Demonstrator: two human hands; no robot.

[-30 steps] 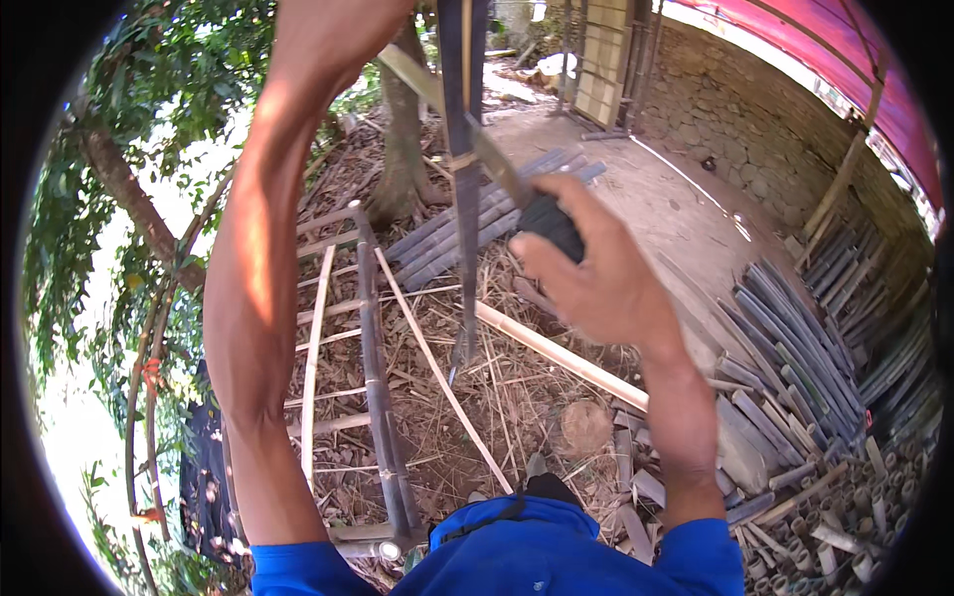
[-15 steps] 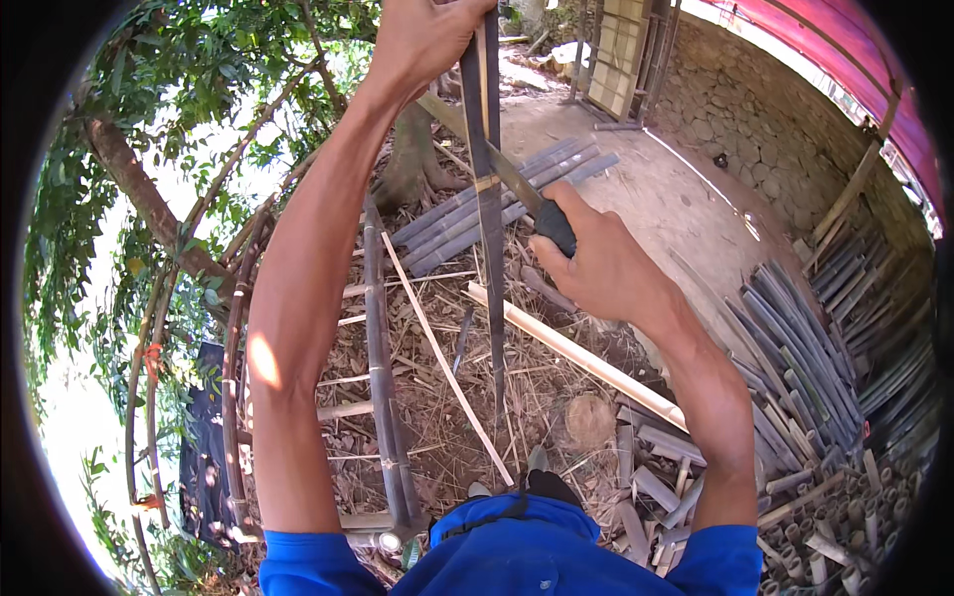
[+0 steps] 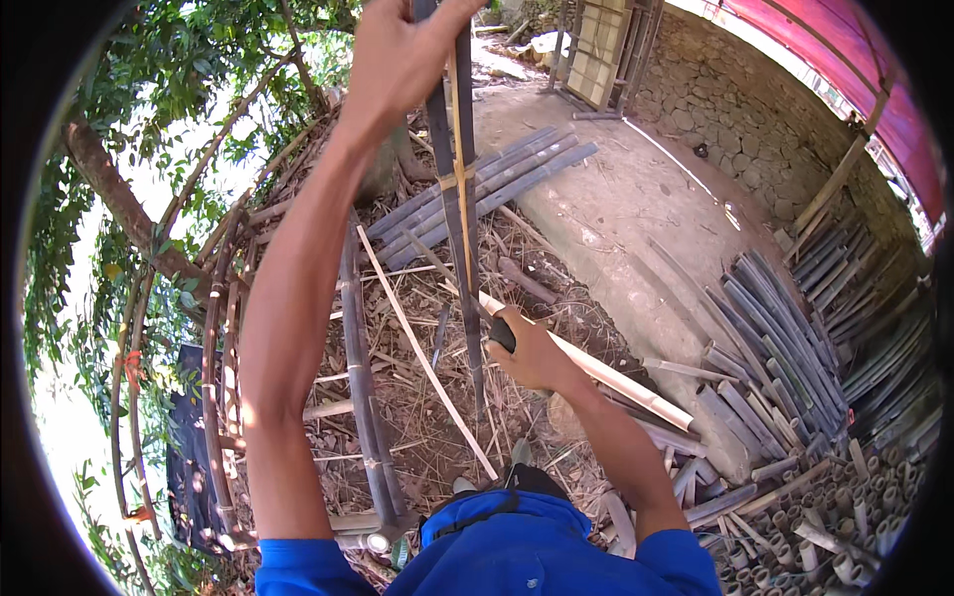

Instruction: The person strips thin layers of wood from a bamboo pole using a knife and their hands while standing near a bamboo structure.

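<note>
Head view. Bamboo (image 3: pixel 472 338): upright length, from 12 o'clock down past centre toward 6. Left hand (image 3: pixel 402 60), between 11 and 12 o'clock, grasps its upper part; fingers partly cut by the picture edge. Right hand (image 3: pixel 532 353), just off centre between 4 and 5 o'clock, is closed round the dark handle of a knife (image 3: pixel 503 334), at the bamboo's lower part; blade not clearly made out.

Progress (judged): split done from the upper part, past the node, down to about knife level, pale inside showing between two dark strips. Left: the short lower end, apparently joined.

Surroundings: pale half-pole (image 3: pixel 606 372) on the ground, 4 o'clock; dark poles (image 3: pixel 522 182) lie at 12 to 1; frame (image 3: pixel 363 368) at 8.
</note>
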